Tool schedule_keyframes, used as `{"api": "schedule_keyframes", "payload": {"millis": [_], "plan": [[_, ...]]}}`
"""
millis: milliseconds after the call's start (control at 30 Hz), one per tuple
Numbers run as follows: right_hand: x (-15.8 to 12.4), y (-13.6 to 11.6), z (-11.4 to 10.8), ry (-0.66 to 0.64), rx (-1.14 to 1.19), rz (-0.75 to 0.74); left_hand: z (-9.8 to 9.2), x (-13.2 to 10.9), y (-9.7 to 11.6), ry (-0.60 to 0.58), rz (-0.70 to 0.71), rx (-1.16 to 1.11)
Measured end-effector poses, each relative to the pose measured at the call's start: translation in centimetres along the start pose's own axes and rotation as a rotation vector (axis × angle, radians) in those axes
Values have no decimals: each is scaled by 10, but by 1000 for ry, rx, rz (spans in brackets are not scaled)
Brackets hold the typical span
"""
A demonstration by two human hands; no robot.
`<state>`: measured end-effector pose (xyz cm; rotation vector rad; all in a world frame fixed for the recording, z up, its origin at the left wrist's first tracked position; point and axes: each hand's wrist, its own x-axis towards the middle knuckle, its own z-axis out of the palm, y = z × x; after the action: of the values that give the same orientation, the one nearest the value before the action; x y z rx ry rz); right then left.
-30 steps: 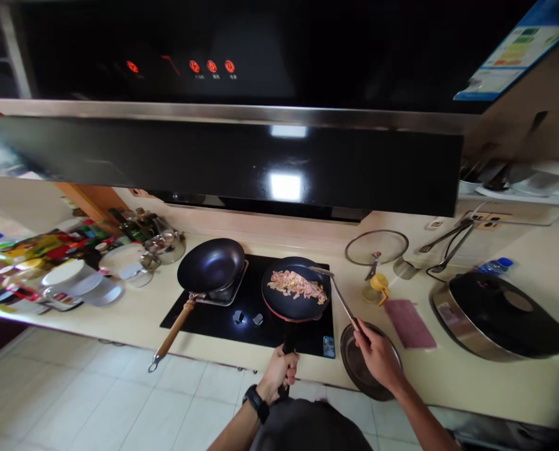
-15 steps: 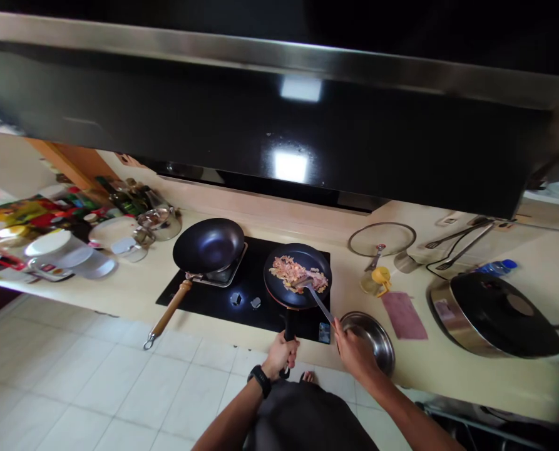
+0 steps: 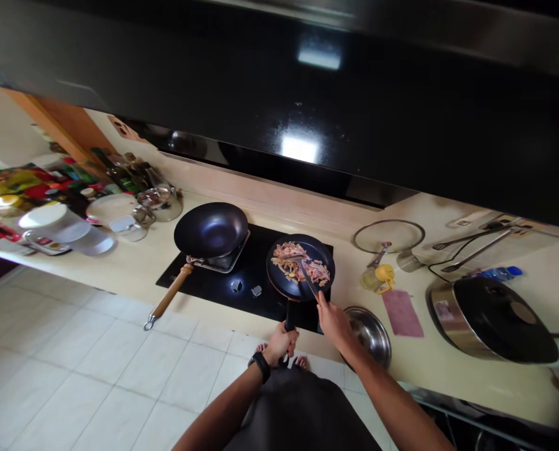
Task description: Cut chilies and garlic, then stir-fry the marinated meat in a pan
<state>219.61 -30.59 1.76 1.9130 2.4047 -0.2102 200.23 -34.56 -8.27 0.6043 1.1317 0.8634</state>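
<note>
My left hand [image 3: 282, 344], with a dark watch on its wrist, is closed round the black handle of a frying pan [image 3: 283, 290]. The pan sits on the right side of a black cooktop [image 3: 223, 290]. Sliced meat [image 3: 317, 272] with pale pieces lies in it, parted into clumps. A spatula [image 3: 309, 280] is gripped in my right hand [image 3: 334, 321], its blade in the meat toward the pan's far side. On the cooktop's left, an empty dark wok [image 3: 211, 230] with a wooden handle rests tilted.
Right of the cooktop are a steel bowl [image 3: 369, 338], a yellow-topped oil jug [image 3: 378, 277], a pink cloth [image 3: 403, 313], a glass lid [image 3: 389, 237] and a large lidded pot [image 3: 492, 319]. Bottles and containers [image 3: 63, 228] crowd the left counter. A black range hood [image 3: 241, 94] hangs low above.
My right hand has moved left and forward, pushing the spatula farther across the pan. The meat has split into separate clumps. My left hand still grips the handle; the view has tilted slightly.
</note>
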Motion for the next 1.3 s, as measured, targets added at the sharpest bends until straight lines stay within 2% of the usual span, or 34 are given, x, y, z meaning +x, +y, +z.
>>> {"api": "schedule_keyframes", "payload": {"millis": [133, 233, 400, 500, 667, 800, 900, 1033, 1167, 1300], "plan": [[1, 4, 3, -61, -88, -7, 0, -1, 0, 5, 2, 18], [1, 12, 2, -56, -106, 18, -1, 0, -1, 15, 20, 38], [3, 17, 4, -56, -95, -29, -1, 1, -1, 21, 13, 51], [5, 15, 2, -33, -73, 14, -1, 0, 1, 11, 9, 33], [7, 18, -7, 1, 19, -24, 0, -4, 5, 4, 13, 48], [19, 18, -11, 76, 69, 63, 0, -5, 7, 1, 8, 63], [23, 14, -6, 35, 22, 56, 0, -5, 7, 4, -4, 52], [13, 18, 1, -54, -98, 6, 0, -5, 7, -17, -10, 63], [17, 21, -4, -42, -110, 48, -1, -5, 7, -10, -4, 51], [18, 20, -8, 7, -57, 20, -1, -3, 6, -24, -11, 62]]}}
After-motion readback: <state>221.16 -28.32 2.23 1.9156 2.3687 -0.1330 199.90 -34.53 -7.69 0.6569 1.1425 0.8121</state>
